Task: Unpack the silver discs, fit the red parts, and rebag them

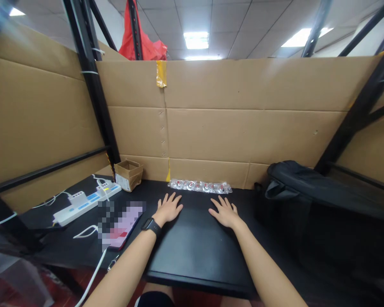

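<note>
My left hand (169,209) lies flat on the black tabletop (200,243) with its fingers spread, and a dark watch (151,227) is on that wrist. My right hand (224,212) rests palm down on the same surface, fingers apart, holding nothing. Just beyond the fingertips of both hands, a row of small shiny round items in clear plastic wrapping (199,186) lies along the foot of the cardboard wall. Red spots show on several of them; their exact kind is too small to make out. Neither hand touches the row.
On the left are a white power strip (86,204) with plugs and cables, a partly blurred phone (128,224) and a small open cardboard box (129,175). A large black bag (326,213) fills the right side. Cardboard panels (211,128) and black metal posts (96,85) enclose the table.
</note>
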Demonstrator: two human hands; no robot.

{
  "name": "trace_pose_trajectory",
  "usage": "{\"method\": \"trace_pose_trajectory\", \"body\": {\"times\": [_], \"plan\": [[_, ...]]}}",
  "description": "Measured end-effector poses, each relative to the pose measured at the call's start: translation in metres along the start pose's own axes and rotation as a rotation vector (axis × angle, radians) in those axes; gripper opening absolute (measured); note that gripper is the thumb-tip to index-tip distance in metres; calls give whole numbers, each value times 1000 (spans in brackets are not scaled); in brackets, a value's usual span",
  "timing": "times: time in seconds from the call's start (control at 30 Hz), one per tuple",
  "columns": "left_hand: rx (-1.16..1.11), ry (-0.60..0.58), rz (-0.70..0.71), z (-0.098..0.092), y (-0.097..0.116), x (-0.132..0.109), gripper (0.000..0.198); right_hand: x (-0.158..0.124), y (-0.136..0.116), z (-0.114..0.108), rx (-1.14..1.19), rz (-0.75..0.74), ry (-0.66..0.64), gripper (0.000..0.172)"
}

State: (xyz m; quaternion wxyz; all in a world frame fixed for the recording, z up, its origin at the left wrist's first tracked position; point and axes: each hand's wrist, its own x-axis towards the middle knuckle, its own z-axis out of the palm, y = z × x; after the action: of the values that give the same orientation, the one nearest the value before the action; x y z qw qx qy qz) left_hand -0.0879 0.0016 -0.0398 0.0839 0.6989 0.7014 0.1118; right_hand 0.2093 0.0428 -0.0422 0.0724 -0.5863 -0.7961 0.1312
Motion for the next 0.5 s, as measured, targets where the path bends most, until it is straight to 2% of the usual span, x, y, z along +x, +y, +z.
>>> {"method": "trace_pose_trajectory", "body": {"times": [0.13, 0.33, 0.5], "plan": [[6, 60, 109, 8, 0, -10, 55, -5, -6, 3, -16, 18, 33, 63], [-54, -42, 145, 4, -8, -5, 57, -10, -16, 1, -34, 34, 67, 62], [-67, -60, 162, 3, -12, -2, 57, -13, -19, 1, -54, 39, 97, 62]]}}
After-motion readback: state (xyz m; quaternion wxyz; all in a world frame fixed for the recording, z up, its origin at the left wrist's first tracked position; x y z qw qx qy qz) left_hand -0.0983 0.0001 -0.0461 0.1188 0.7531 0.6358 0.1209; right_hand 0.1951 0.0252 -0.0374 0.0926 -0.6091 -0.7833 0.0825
